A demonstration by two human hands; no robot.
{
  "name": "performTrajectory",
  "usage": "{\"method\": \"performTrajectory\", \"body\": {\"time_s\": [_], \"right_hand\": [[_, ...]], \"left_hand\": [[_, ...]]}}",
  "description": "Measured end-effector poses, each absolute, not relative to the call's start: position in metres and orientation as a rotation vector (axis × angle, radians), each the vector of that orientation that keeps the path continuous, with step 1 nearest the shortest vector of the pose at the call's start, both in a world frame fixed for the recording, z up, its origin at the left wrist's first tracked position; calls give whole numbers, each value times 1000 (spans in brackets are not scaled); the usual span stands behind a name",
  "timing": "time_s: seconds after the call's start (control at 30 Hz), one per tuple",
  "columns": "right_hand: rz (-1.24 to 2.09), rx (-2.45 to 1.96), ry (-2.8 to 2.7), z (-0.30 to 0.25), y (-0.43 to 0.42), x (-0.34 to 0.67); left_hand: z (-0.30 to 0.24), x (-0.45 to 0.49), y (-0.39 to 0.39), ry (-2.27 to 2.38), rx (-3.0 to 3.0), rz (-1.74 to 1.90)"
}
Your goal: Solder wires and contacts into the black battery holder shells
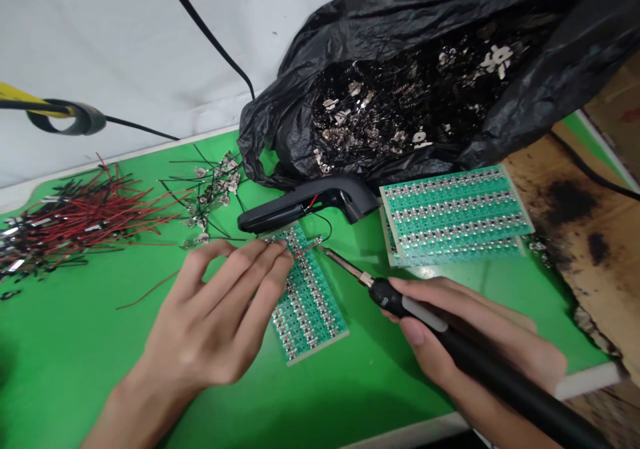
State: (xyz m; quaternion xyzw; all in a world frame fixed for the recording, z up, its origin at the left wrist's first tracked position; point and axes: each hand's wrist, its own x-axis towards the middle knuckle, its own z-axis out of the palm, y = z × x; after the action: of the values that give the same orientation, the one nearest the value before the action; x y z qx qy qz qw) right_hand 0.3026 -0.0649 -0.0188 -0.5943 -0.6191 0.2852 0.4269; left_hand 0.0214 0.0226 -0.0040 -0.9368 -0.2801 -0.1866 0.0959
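Note:
My left hand (220, 315) lies across the upper left of a green circuit board (330, 302) with rows of small silver parts. Its fingers are curled together and pressed on the board; the thumb is mostly hidden. By the fingertips a thin red wire (303, 252) crosses the board towards a small silver piece (316, 241) with a black wire. My right hand (475, 329) is closed round the dark handle of a soldering iron (350, 267). The iron's tip points left, close to that silver piece at the board's edge; whether they touch I cannot tell.
Behind the board lies a black curved plastic housing (300, 202). More circuit boards (455, 209) are stacked right. Red and black wires (100, 215) are heaped left, beside loose metal contacts (220, 182). A black plastic bag (310, 42) holds metal parts; scorched cardboard (565, 195) is right.

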Motion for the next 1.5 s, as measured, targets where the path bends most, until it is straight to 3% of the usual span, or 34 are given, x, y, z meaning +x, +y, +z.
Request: {"method": "performTrajectory", "body": {"time_s": [1.5], "right_hand": [[789,-1534,-1484,-9,-52,305]], "left_hand": [[-6,24,26,-909,-2804,-676]]}}
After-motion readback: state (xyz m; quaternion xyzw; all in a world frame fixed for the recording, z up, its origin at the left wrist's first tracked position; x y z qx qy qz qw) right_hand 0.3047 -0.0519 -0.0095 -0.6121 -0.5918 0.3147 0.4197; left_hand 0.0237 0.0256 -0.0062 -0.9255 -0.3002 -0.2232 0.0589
